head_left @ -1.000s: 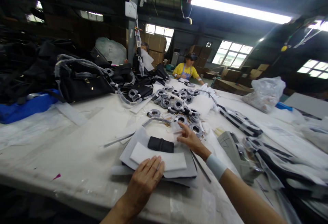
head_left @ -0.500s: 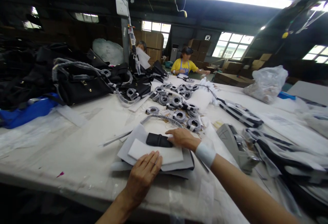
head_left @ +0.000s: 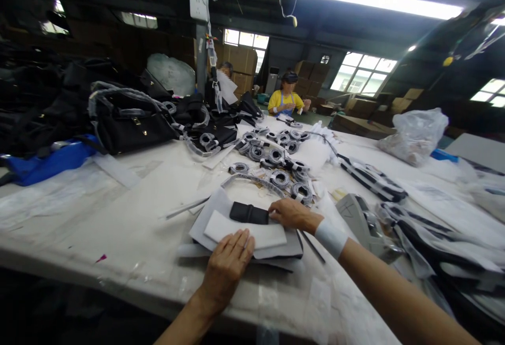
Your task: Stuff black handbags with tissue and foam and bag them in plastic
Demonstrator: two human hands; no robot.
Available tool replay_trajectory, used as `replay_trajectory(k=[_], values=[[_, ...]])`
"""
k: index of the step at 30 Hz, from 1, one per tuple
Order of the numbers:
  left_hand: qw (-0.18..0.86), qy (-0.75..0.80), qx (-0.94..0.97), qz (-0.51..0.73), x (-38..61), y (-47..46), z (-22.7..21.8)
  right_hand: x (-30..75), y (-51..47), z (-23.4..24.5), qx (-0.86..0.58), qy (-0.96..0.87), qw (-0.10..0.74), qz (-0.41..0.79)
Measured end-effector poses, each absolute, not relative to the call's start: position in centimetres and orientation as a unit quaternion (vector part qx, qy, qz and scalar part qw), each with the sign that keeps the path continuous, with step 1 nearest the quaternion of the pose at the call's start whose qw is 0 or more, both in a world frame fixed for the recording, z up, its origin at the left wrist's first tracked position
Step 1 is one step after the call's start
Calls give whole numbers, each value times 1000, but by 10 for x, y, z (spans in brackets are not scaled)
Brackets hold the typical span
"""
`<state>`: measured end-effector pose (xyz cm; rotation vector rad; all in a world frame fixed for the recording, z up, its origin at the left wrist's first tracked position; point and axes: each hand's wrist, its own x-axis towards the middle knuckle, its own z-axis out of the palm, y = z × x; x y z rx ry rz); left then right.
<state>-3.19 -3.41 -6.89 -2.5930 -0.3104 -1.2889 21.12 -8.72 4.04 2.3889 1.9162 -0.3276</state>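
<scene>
My left hand (head_left: pixel 230 262) lies flat and open on a white foam sheet (head_left: pixel 252 233) that tops a stack of grey sheets (head_left: pixel 209 221) near the table's front edge. A small black folded pouch (head_left: pixel 248 213) rests on the stack behind the white sheet. My right hand (head_left: pixel 291 214), with a white wristband, rests at the pouch's right end, fingers curled against it. Whether it grips the pouch is hard to see.
Several coiled grey straps (head_left: pixel 272 161) lie behind the stack. Black handbags (head_left: pixel 130 121) wrapped in plastic stand at the back left. A grey tool (head_left: pixel 361 219) and bagged black pieces (head_left: pixel 434 240) lie at the right. A person in yellow (head_left: pixel 287 100) works at the table's far end.
My right hand drew back from the coiled straps to the right end of the black pouch. My left hand stayed on the white sheet.
</scene>
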Motion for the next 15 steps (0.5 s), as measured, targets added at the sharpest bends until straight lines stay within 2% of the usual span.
replay_trajectory(k=[3,7,10,12,15], values=[[121,-102,-890,-427,-31,-34,-67,200,-114,40,774,627,-62,-59],[123,-92,-896,-416,-33,-33,-64,188,-132,40,756,592,-278,11],[125,-87,-896,-417,-33,-32,-63,182,-134,45,751,535,-387,15],[124,-89,-897,-416,-33,-32,-63,175,-136,47,749,523,-406,-12],[120,-90,-895,-419,-34,-32,-63,161,-144,42,758,540,-364,-34]])
